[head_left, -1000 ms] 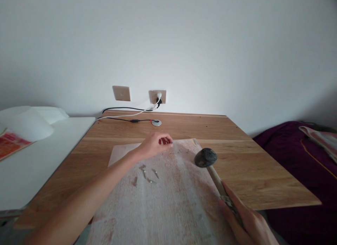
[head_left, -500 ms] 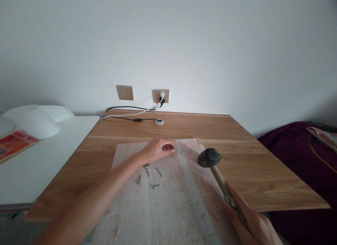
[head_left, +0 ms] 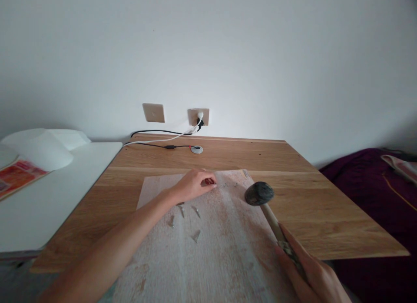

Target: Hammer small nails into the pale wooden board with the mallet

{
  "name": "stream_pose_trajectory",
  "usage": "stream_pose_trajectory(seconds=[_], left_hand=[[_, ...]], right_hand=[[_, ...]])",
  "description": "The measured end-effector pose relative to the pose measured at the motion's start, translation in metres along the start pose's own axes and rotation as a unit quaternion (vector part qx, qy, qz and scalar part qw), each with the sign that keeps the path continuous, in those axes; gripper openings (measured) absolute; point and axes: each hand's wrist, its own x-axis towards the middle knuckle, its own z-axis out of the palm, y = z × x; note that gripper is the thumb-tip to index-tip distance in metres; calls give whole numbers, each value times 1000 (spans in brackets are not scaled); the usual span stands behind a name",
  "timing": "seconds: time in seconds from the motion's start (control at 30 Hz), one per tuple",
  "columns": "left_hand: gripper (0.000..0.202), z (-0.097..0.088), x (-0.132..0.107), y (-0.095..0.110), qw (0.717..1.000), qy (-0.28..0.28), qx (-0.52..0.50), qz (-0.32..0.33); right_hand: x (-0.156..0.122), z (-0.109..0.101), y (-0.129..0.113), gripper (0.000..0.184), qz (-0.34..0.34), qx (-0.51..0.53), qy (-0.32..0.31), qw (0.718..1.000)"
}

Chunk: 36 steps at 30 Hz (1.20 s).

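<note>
My right hand (head_left: 311, 270) grips the wooden handle of a mallet (head_left: 259, 193) with a black head, held tilted over the right edge of a whitish, worn board (head_left: 221, 259). Toward the board's far side my left hand (head_left: 197, 183) is closed in a pinch, fingertips close to the surface. Whatever sits between those fingertips is too small and hidden to make out. Several loose screws (head_left: 196, 211) lie on the board below my left wrist; one nearer screw (head_left: 196, 236) looks blurred. Two small metal bits (head_left: 236, 184) show on the board right of my left fingertips.
The board lies on a wooden table (head_left: 325, 216) against a white wall. Cables (head_left: 156, 143) run from a wall socket (head_left: 204, 116) to a round grommet (head_left: 196, 149). At left is a white table (head_left: 81, 177) with white wrapping material (head_left: 45, 148); purple fabric (head_left: 361, 172) lies at right.
The nearest loose screw has rolled round and shifted slightly toward me. Both hands and the mallet have stayed almost still.
</note>
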Motion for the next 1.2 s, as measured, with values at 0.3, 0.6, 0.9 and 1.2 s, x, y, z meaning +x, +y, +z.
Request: stream_pose_trajectory(seconds=[0.3, 0.6, 0.9, 1.2], left_hand=[[6, -1, -1, 4, 1000, 5, 14, 2], [5, 1, -1, 0, 999, 22, 23, 12], [5, 2, -1, -1, 999, 11, 24, 25], [12, 5, 0, -2, 995, 9, 82, 60]], right_hand=[[5, 0, 21, 62, -52, -21, -23, 998], [8, -7, 15, 60, -60, -60, -28, 996], [11, -6, 28, 61, -84, -59, -55, 993], [8, -6, 19, 55, -72, -9, -56, 996]])
